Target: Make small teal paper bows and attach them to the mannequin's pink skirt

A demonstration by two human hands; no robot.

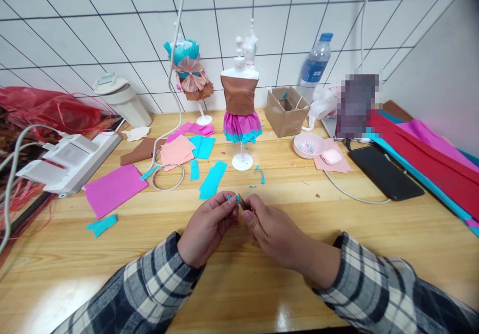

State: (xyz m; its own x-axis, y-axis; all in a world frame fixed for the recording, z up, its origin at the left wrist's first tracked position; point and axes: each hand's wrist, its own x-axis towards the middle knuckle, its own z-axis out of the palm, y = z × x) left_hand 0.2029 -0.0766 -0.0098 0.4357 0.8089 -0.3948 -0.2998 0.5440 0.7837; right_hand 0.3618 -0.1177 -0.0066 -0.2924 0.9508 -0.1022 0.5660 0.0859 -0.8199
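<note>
My left hand (209, 226) pinches a small scrap of turquoise crepe paper (232, 199) between thumb and fingers. In my right hand (275, 231) is a small pair of scissors (243, 204), its slim blades touching the scrap; the handles are hidden in my fingers. Just beyond my hands stands a white mini dress form (242, 162) wearing a brown top (240, 94) and a magenta skirt (242, 124) with a turquoise hem. Tiny turquoise trimmings (262, 178) lie near its base, and a turquoise strip (213, 179) rests to the left.
Paper sheets in magenta (117, 190), peach (177, 149) and brown (140, 151) lie left, beside a power strip (88, 162). A second dressed form (192, 74), a cardboard box (287, 117) and a water bottle (316, 67) stand behind. At right are a bead dish (310, 146) and a phone (385, 171).
</note>
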